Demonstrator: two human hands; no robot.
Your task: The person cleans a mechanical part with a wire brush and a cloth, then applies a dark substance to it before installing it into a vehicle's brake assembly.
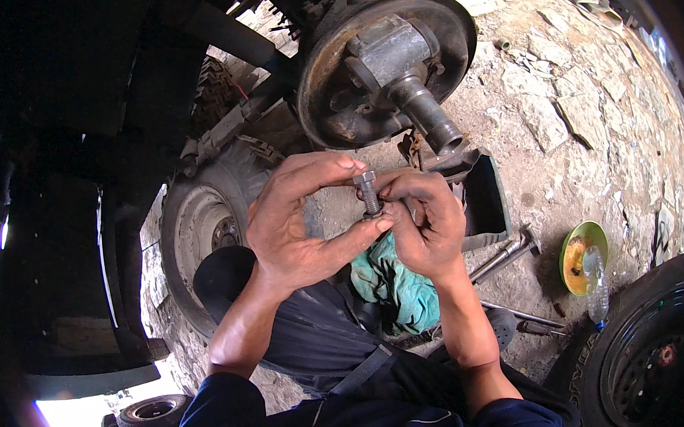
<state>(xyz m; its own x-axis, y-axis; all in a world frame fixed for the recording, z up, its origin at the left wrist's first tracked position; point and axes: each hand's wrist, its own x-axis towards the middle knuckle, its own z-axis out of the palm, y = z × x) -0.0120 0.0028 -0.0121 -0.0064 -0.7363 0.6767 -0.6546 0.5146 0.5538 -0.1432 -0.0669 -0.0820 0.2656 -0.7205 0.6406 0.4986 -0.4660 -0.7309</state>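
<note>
A grey metal bolt [369, 192] stands roughly upright between my two hands, its hex head at the top. My left hand [300, 212] is curved round it, thumb at the bolt's lower end and fingertips near its head. From the other side my right hand [425, 221] has its fingers curled in, with the fingertips against the bolt's threaded part. A small dark ring, perhaps a washer or nut, shows at the bolt's lower end; the fingertips partly hide it. Just beyond my hands a greasy axle hub with a threaded spindle [426, 114] juts from a round backing plate [316, 98].
Below my hands lies a teal cloth [396, 281]. To the right are a black open container [489, 197], a hammer [530, 241], a green bowl [573, 262] and a plastic bottle [596, 289]. Tyred wheels stand left [193, 222] and lower right [648, 364].
</note>
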